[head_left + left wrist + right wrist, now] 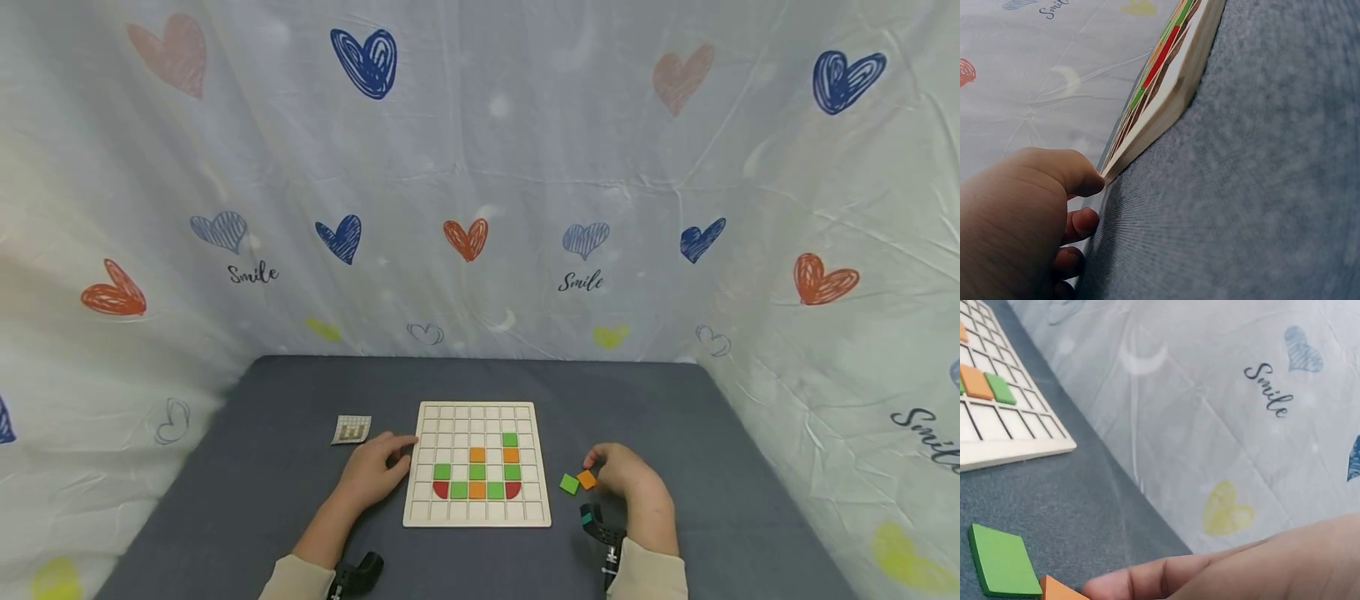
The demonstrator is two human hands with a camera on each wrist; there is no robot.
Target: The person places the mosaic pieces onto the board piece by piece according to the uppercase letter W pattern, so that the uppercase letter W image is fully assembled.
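Observation:
A pale wooden grid board (pixel 457 423) lies on the table, several of its squares filled with green, orange and red tiles. My left hand (pixel 375 468) rests at the board's left edge, index finger extended and thumb apart. Its fingertip meets the board's rim (pixel 1154 125) in the left wrist view. Right of the board, my right hand (pixel 626 475) reaches down with bent fingers to an orange square tile (pixel 586 480). A fingertip (pixel 1107 587) touches that tile's edge; the thumb's grip is hidden. A green square tile (pixel 1005 562) lies against the orange one.
A small card (pixel 351 429) with a printed grid pattern lies left of the board. The grey cloth-covered table (pixel 315 383) is backed by a white curtain (pixel 510 167) printed with hearts. Black wrist straps (pixel 600 529) are worn on the forearms.

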